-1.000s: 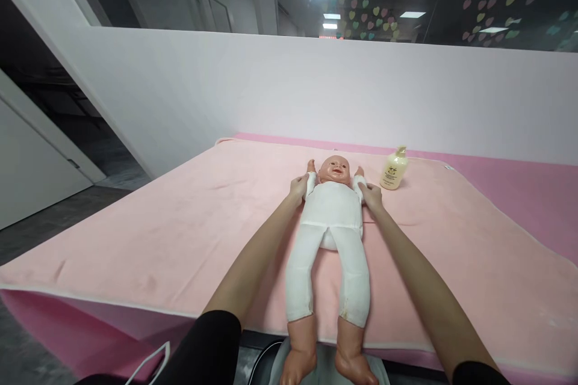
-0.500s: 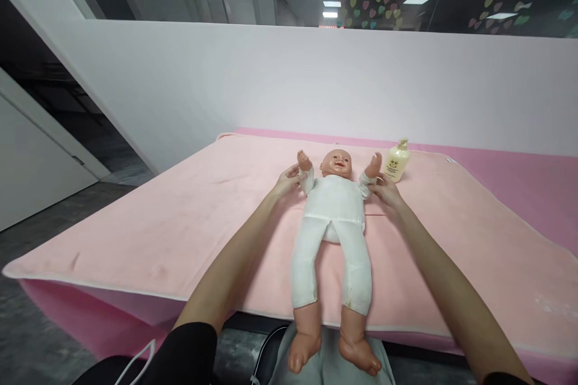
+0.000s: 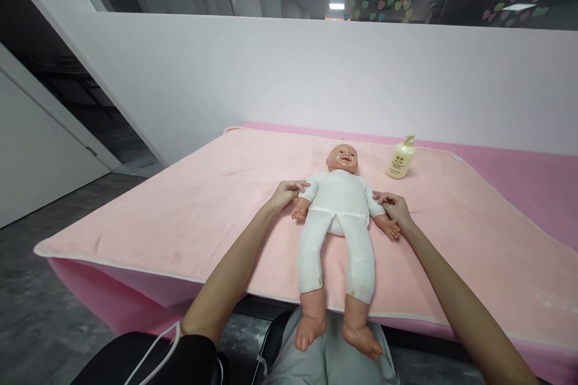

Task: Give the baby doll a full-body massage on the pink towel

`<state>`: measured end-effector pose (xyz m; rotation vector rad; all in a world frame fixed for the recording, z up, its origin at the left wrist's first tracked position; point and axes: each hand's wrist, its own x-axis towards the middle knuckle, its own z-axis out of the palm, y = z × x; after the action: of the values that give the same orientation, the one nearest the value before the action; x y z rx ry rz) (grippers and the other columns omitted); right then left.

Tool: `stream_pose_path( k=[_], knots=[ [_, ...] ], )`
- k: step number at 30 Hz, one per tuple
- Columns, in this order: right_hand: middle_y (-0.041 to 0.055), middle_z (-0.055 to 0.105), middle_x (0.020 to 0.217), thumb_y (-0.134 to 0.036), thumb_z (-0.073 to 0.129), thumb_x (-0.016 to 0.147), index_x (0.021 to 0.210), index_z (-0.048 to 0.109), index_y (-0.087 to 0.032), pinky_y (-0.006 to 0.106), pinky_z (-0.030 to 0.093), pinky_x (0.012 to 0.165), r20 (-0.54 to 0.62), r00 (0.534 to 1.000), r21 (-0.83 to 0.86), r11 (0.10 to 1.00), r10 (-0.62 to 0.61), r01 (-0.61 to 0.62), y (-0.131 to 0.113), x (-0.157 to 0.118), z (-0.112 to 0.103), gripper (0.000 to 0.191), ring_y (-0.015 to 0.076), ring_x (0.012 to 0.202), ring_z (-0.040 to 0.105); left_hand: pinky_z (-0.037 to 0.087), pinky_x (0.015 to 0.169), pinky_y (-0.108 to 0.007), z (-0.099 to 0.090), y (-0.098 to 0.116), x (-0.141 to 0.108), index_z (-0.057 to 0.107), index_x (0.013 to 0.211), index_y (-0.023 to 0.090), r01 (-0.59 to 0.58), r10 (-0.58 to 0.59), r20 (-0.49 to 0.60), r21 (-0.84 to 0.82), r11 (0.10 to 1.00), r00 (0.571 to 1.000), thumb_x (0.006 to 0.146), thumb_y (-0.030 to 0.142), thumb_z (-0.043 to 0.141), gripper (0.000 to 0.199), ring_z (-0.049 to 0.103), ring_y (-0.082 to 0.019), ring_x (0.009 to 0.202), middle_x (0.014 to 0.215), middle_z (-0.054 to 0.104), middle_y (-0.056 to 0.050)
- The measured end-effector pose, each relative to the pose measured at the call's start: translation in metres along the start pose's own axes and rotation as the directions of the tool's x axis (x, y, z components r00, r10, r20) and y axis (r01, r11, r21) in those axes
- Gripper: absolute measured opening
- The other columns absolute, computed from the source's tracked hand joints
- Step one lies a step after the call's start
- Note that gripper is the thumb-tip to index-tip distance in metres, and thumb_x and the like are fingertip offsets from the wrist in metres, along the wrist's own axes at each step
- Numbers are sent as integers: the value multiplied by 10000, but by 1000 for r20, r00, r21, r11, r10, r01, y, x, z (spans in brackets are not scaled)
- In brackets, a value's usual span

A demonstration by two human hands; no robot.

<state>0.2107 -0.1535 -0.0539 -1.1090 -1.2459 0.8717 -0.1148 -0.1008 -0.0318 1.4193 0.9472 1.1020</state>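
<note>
A baby doll [image 3: 339,195] in a white cloth suit lies on its back on a pink blanket [image 3: 189,210], its bare feet over the front edge. Both of its arms point down along its sides. At the sleeve on the picture's left, my left hand [image 3: 287,192] has its fingers closed on the doll's arm, above the doll's small hand. My right hand [image 3: 395,207] grips the other sleeve with bent fingers, close to that forearm. A pale yellow pump bottle [image 3: 400,159] stands behind my right hand, apart from it and the doll.
A white wall [image 3: 289,72] with a dark window above it rises behind the table. Pink cloth [image 3: 501,171] shows under the blanket at the back and right. My lap [image 3: 307,367] is below the front edge. A white cable [image 3: 156,355] hangs beside my left sleeve.
The doll's arms, raised beside its head before, now lie lowered along its body. My hands have come down slightly with them. The view has shifted a little.
</note>
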Motion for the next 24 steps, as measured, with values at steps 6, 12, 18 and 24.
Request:
stream_pose_path(
  k=[6,12,18,24],
  knots=[
    [40,661,756,-249,598,571,486,522,-204,370,441,915,6,1000,-7,1000,20,-20,-2,-2,-2,123,214,986,605,451,750,-296,-1,-3,-2,544,461,156,38,-40,-53,-29,999,998,518,150,561,59,598,-193,848,848,659,-66],
    [40,670,769,-222,630,540,527,555,-198,353,468,875,-17,997,60,996,74,-73,-2,-1,-3,80,215,967,609,451,632,-271,1,1,-3,641,685,156,123,-116,-152,40,992,982,555,184,552,161,580,-156,662,708,642,-37],
    [-29,595,635,-139,617,480,601,542,-207,311,529,700,-391,900,323,944,193,-62,-5,12,-38,159,130,649,595,469,699,-284,-5,9,-2,649,849,169,89,-41,-273,167,982,961,632,232,585,235,608,-180,755,834,666,-59],
    [-24,579,620,-107,577,470,595,547,-198,282,535,609,-545,817,253,966,188,-54,-11,15,-76,158,110,590,567,446,705,-278,-14,15,-4,666,901,197,8,205,-355,515,857,912,727,228,511,235,604,-192,787,920,672,-68]
  ],
)
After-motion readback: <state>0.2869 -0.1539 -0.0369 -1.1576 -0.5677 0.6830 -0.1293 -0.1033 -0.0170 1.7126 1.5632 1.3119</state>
